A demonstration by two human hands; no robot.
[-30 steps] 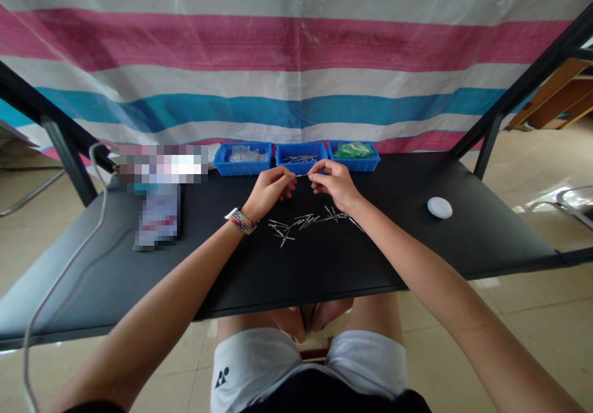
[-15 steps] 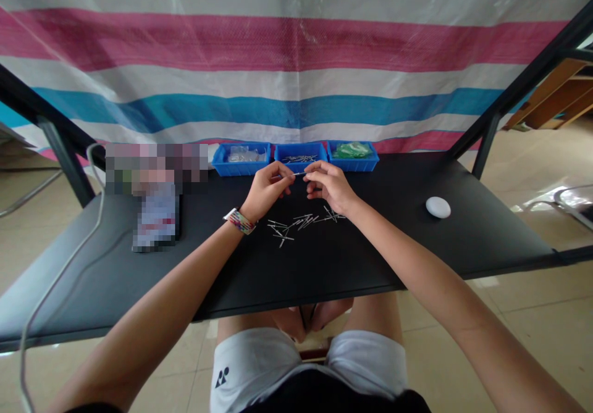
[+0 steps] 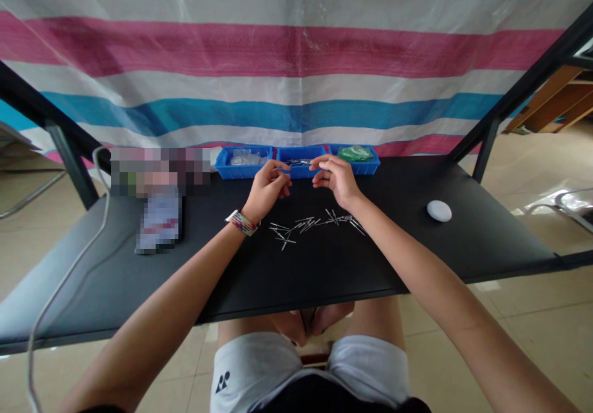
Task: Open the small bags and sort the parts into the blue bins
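Observation:
My left hand (image 3: 270, 186) and my right hand (image 3: 336, 179) hover side by side over the black table (image 3: 486, 240), just in front of the middle blue bin (image 3: 301, 170), which holds thin metal pins. The left hand's fingers are pinched on a thin metal pin at their tips. My right hand's thumb and forefinger are also pinched at the bin's front edge; what they hold is too small to make out. A loose scatter of metal pins (image 3: 315, 225) lies on the table below both wrists. A colourful band circles my left wrist.
A left blue bin (image 3: 243, 161) holds clear pieces and a right blue bin (image 3: 356, 157) holds green ones. A white round object (image 3: 439, 210) sits at right. Blurred items (image 3: 160, 215) and a grey cable (image 3: 69, 271) lie at left. A striped tarp hangs behind.
Both hands have moved up toward the middle bin and drawn slightly apart; the pin they held together now stays at the left hand's fingertips.

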